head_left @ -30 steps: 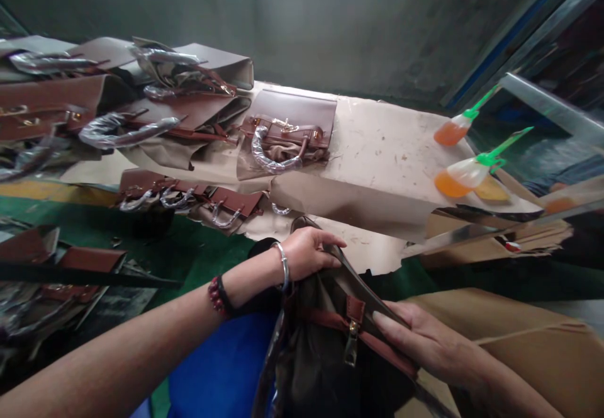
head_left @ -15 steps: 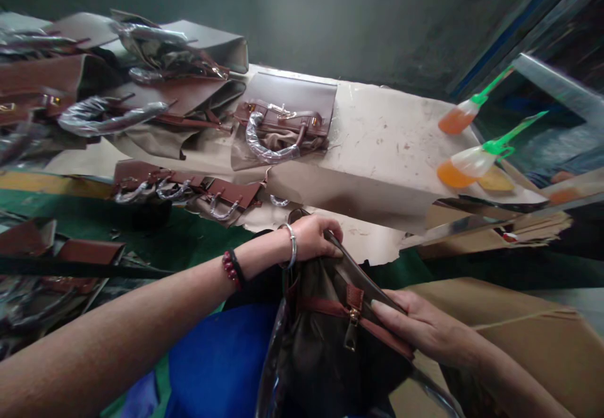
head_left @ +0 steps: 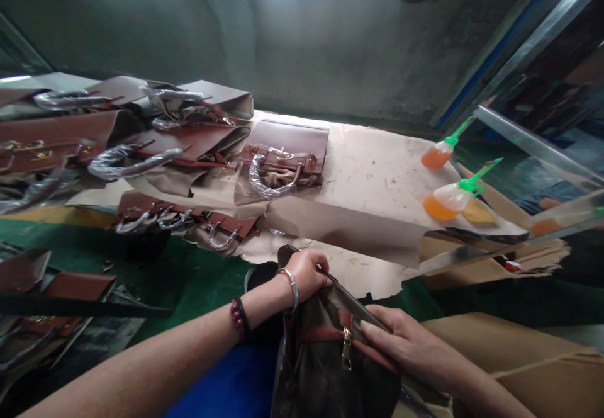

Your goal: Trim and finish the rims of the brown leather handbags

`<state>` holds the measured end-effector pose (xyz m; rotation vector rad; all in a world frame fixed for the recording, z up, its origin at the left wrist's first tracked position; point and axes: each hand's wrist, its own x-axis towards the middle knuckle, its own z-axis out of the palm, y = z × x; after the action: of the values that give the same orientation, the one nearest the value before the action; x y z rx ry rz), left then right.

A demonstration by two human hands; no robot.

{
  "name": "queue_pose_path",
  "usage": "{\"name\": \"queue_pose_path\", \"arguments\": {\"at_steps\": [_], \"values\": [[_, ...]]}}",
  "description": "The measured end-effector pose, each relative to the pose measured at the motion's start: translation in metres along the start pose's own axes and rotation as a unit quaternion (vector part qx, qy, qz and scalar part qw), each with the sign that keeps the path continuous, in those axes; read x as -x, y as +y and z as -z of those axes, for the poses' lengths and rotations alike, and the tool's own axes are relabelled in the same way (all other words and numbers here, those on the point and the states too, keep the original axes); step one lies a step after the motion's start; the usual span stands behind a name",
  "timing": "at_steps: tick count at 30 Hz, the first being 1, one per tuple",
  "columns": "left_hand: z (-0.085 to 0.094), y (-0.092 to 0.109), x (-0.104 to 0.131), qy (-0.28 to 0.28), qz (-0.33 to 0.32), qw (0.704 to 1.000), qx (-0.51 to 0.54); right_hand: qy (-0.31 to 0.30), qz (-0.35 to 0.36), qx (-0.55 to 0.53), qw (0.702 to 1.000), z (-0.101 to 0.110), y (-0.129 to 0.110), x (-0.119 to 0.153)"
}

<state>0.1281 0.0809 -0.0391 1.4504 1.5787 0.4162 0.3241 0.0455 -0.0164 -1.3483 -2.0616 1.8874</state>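
A dark brown bag (head_left: 330,367) with a reddish-brown trim and a metal zipper pull (head_left: 346,347) stands in front of me at the bottom centre. My left hand (head_left: 304,274), below a silver bangle, grips the bag's upper edge near its far corner, fingers curled over it. Farther right along the same edge, my right hand (head_left: 401,336) holds the rim, thumb on the near side and fingers behind. Part of the bag's lower body drops out of the frame.
On the long table (head_left: 372,160) lies a brown handbag (head_left: 287,153) with a plastic-wrapped handle; several more bags fill its left part. Two bottles with green nozzles, one at the back (head_left: 436,155) and one nearer (head_left: 446,201), stand right. Cardboard (head_left: 528,349) is at lower right.
The view has tilted upward, so the table and bags appear lower. Both hands keep their hold on the bag's edge, with the bag sitting slightly lower in view.
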Motion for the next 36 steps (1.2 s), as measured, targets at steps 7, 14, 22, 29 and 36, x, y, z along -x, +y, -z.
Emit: {"name": "queue_pose_path", "arguments": {"at_steps": [7, 14, 22, 29, 36], "values": [[-0.002, -0.009, -0.006, -0.006, 0.031, 0.999, 0.024, 0.007, -0.035, 0.063, 0.997, -0.001, -0.010, -0.026], [-0.001, -0.011, 0.000, -0.003, 0.031, 0.998, 0.049, 0.003, -0.038, 0.054, 0.998, -0.003, -0.008, -0.058], [0.019, -0.036, 0.041, -0.054, 0.013, 0.995, 0.080, 0.065, -0.006, 0.183, 0.981, -0.007, -0.017, -0.037], [0.039, -0.021, 0.068, -0.040, -0.008, 0.988, 0.148, 0.029, 0.022, 0.229, 0.973, -0.012, -0.042, -0.019], [0.019, -0.019, 0.055, 0.115, -0.076, 0.988, 0.075, 0.026, 0.028, 0.241, 0.970, -0.019, -0.039, -0.014]]}}
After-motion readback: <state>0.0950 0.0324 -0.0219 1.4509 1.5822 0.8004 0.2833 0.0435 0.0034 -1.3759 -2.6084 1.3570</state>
